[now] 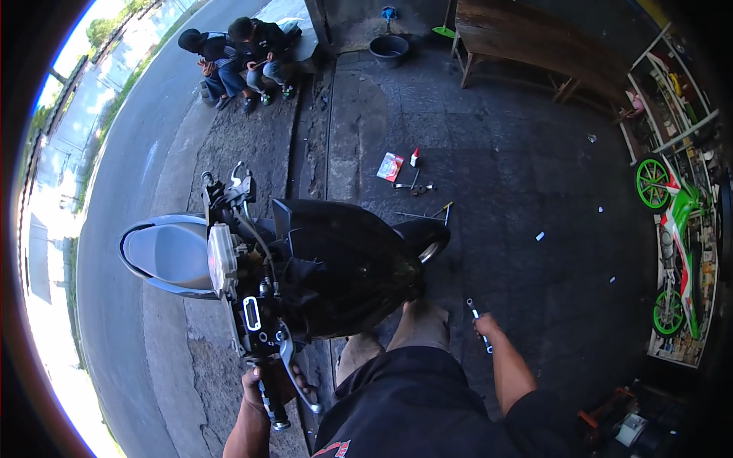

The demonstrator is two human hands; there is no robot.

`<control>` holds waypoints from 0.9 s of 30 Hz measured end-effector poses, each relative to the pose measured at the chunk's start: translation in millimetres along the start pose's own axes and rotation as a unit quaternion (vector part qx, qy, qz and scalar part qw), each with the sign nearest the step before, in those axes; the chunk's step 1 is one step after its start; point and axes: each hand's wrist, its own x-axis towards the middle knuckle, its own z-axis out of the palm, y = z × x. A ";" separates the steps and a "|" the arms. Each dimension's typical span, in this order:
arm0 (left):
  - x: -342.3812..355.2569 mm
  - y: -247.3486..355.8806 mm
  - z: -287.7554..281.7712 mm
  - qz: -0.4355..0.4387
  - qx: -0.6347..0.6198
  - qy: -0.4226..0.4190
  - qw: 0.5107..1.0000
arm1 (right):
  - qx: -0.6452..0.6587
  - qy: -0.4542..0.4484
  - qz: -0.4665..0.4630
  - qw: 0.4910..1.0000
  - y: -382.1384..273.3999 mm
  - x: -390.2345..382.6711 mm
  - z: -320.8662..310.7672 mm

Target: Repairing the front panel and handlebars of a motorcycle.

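Observation:
A black scooter (pixel 343 263) stands in front of me with its handlebar turned and its front wheel (pixel 429 248) toward the right. My left hand (pixel 267 384) is wrapped around the near handlebar grip, just below the brake lever (pixel 299 378). My right hand (pixel 484 328) hangs at my side, closed on a slim metal wrench (pixel 478 319) whose head points up. The scooter's instrument panel (pixel 223 259) and grey seat (pixel 164 253) lie to the left.
Loose tools, a red packet (pixel 390 166) and a small white bottle (pixel 414 158) lie on the concrete beyond the wheel. Two people (pixel 240 57) sit at the road edge. A wooden bench (pixel 534 46), a dark basin (pixel 389 48) and a green-wheeled motorbike (pixel 676 252) stand around.

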 end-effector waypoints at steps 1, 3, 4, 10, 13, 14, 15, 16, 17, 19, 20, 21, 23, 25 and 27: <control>-0.4 -1.0 -0.2 0.018 -0.004 0.030 0.999 | 0.024 0.011 -0.003 1.000 -10.7 1.7 -12.5; -0.4 2.5 -2.9 0.016 0.042 0.007 0.999 | 0.050 0.018 -0.006 0.999 -25.2 4.0 -29.6; -0.2 3.4 -4.3 0.020 0.060 -0.001 0.998 | 0.079 0.025 -0.013 0.996 -29.3 5.0 -35.3; -6.7 7.8 -1.9 -0.002 0.052 0.059 0.997 | 0.112 0.008 -0.037 0.993 -30.2 3.3 -31.2; 1.2 10.6 -0.6 -0.078 0.014 -0.060 0.995 | 0.078 0.000 -0.011 0.997 -15.7 -5.4 -17.1; 1.4 10.3 0.1 -0.067 0.003 -0.065 0.996 | 0.073 -0.025 -0.012 0.997 -8.6 -8.2 -12.7; 2.5 11.1 -0.2 -0.072 -0.014 -0.065 0.995 | 0.059 -0.016 0.014 0.998 -1.3 -10.8 -8.4; 2.3 12.3 -0.9 -0.083 -0.013 -0.072 0.994 | 0.038 -0.038 -0.009 0.999 5.4 -12.2 -4.9; 2.9 12.3 -1.1 -0.074 -0.017 -0.072 0.995 | 0.008 -0.027 0.002 1.000 11.5 -12.8 -2.9; 3.0 11.5 -2.1 -0.063 -0.003 -0.060 0.996 | 0.037 -0.043 -0.004 0.998 22.0 -13.8 2.1; 3.3 11.5 -2.8 -0.059 0.005 -0.056 0.997 | 0.062 -0.024 0.026 0.997 24.1 -13.1 3.2; 3.4 11.4 -3.6 -0.058 0.005 -0.059 0.997 | 0.066 -0.038 0.009 0.997 25.2 -12.9 3.3; 4.4 9.6 -4.9 -0.022 0.017 -0.047 0.999 | 0.076 -0.006 0.032 0.997 24.9 -14.2 3.3; 4.8 9.1 -7.2 -0.013 0.012 -0.062 0.998 | 0.074 -0.015 -0.005 0.997 21.5 -17.7 2.3; 4.5 8.1 -9.8 -0.015 0.028 -0.067 0.997 | 0.070 -0.007 -0.023 0.997 18.5 -23.9 2.8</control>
